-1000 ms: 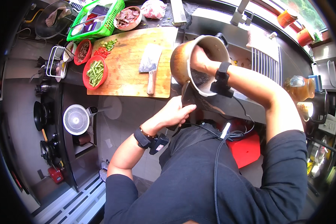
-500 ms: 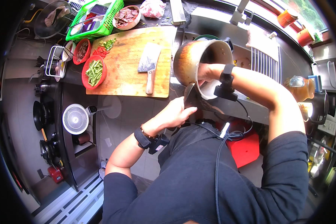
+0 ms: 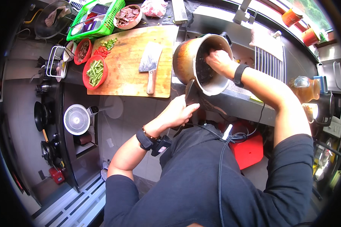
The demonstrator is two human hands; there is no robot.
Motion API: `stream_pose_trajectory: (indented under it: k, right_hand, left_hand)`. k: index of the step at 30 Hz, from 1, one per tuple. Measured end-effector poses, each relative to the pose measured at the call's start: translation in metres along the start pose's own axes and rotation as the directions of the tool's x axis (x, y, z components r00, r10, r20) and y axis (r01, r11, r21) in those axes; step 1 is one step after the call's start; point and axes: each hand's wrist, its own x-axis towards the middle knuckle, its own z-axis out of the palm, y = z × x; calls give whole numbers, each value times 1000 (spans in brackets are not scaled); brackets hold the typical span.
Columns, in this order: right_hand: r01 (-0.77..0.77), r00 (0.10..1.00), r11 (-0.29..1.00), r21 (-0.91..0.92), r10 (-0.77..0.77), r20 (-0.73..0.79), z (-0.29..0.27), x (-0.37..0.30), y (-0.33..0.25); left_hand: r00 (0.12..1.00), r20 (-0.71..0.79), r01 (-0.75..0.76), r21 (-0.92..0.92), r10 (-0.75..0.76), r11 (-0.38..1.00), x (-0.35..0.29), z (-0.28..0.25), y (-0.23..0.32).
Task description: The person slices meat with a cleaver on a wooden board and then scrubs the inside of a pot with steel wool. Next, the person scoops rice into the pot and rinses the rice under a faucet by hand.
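A pressure-cooker-like metal pot (image 3: 183, 62), scorched brown outside, is tilted with its mouth toward the right. My left hand (image 3: 175, 112) is closed round its dark handle (image 3: 191, 90) at the near side. Inside the mouth, my right hand (image 3: 219, 61) is against the upper part of the pot's interior, fingers curled inward. Whatever those fingers hold, if anything, is hidden. The pot's inner wall looks dark and wet. To the left of the pot, a cleaver (image 3: 150, 62) lies flat on a wooden cutting board (image 3: 129, 60).
Cut green beans fill a red bowl (image 3: 104, 73) at the board's left edge, near chopped peppers (image 3: 101, 52). Behind stand a green basket (image 3: 110, 26) and a bowl of sliced meat (image 3: 137, 22). A wire rack (image 3: 269, 62) spans the sink at right. A red stool (image 3: 248, 151) is below.
My right hand has moved up inside the pot and shows more. The pot has turned slightly, its mouth facing me more. My left hand keeps its grip on the handle.
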Motion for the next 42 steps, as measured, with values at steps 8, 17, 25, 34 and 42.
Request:
stream_pose_trajectory:
  k: [8,17,25,34,42]
  right_hand:
    - [433,831,673,600,-556,24,-10,9,-32]
    - [-294,907,510,808,-116,404,-22,-21,-33]
    - [-253,964,878,407,263,32,1,14,-3]
    - [-278,921,803,528,66,384,6,13,-30]
    - [-34,979,474,880,192,-66,20,47,-42]
  left_hand:
    - [999,43,5,-19,-4,1000,3,-2,1]
    - [1000,25,16,-22,-15,1000,2,-5,-1]
    - [992,11,-123,55,122,991,5,1,-13]
    - [996,74,50,-155,-39,987,7,-5,-2]
    - [999,32,5,-82,-3,997,8,-1,-6]
